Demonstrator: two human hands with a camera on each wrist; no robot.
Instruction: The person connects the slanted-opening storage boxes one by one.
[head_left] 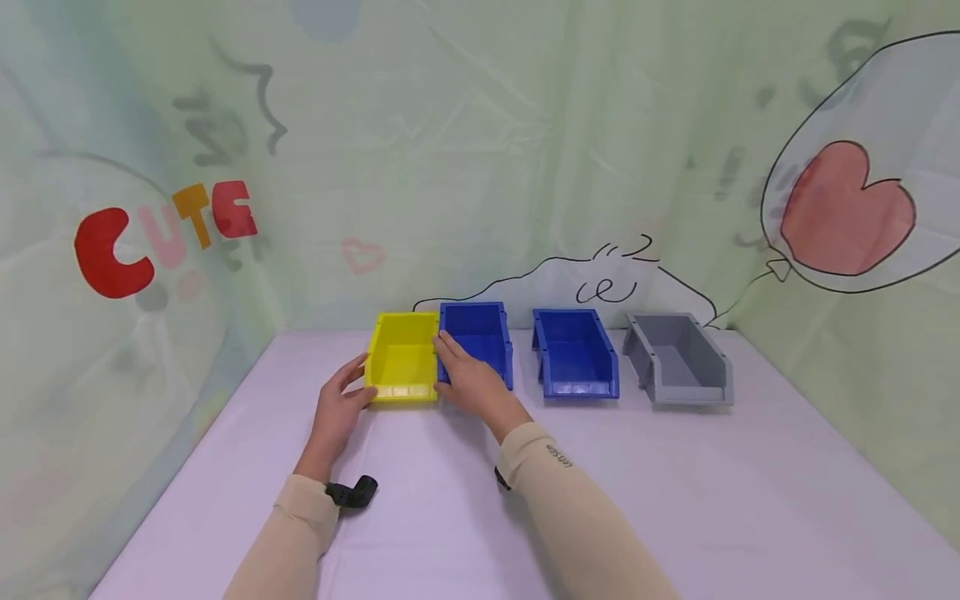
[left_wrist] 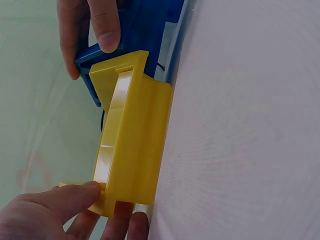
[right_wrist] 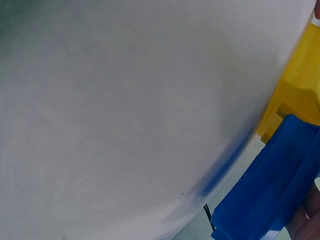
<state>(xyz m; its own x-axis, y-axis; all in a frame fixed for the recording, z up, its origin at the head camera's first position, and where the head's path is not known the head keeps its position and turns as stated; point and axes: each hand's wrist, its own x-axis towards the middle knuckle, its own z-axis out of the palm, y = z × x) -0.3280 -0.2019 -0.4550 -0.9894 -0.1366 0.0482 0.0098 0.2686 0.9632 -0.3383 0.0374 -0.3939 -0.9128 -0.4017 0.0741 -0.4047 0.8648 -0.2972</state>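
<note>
A yellow storage bin (head_left: 405, 357) stands at the left end of a row on the table, its low front lip facing me. My left hand (head_left: 337, 410) grips its left side, the thumb over the front corner and the fingers against the outer wall. Right beside it is a blue storage bin (head_left: 480, 348). My right hand (head_left: 474, 385) holds that bin by its left wall, where it meets the yellow one, and covers part of its front. In the left wrist view the yellow bin (left_wrist: 132, 145) and the blue bin (left_wrist: 145, 35) overlap.
To the right stand a second blue bin (head_left: 576, 354) and a grey bin (head_left: 681, 360), with gaps between them. All are near the back edge of the table (head_left: 675, 492), which has a pale cloth. A printed curtain (head_left: 480, 167) hangs behind and at both sides.
</note>
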